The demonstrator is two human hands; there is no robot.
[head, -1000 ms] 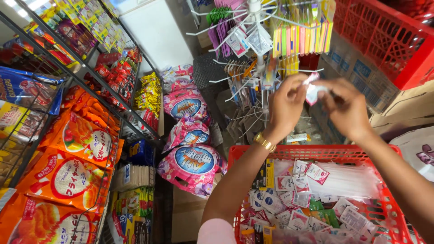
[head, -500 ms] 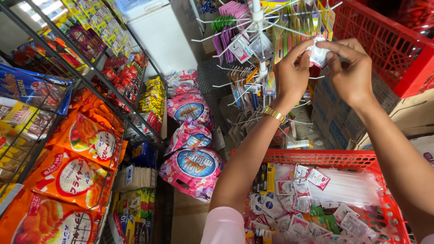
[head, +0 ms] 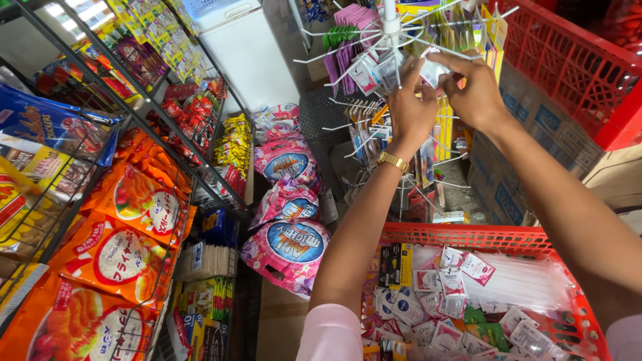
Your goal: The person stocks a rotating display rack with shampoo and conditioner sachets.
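both hands are raised to a white wire display rack (head: 391,40) whose thin prongs fan out from a central pole. the left hand (head: 409,107), with a gold watch (head: 392,161) on its wrist, has its fingers curled up around the prongs just beside the pole, and the right hand (head: 471,90) pinches a small pale sachet (head: 431,70) between thumb and fingertips, with the left fingertips touching the same sachet from the other side. the sachet sits among the upper prongs of the rack, right of the pole, next to other hanging packets in purple, green and yellow. below the arms, a red plastic basket (head: 468,237) holds a heap of small sachets and a clear plastic bag, its near rim running under the left forearm. left of the rack, pink sacks (head: 287,244) with round blue labels are stacked on the floor, and further left, wire shelves (head: 144,127) carry orange snack bags (head: 127,207) and rows of small packets. a second red crate (head: 575,67) stands at the upper right, above cardboard boxes.
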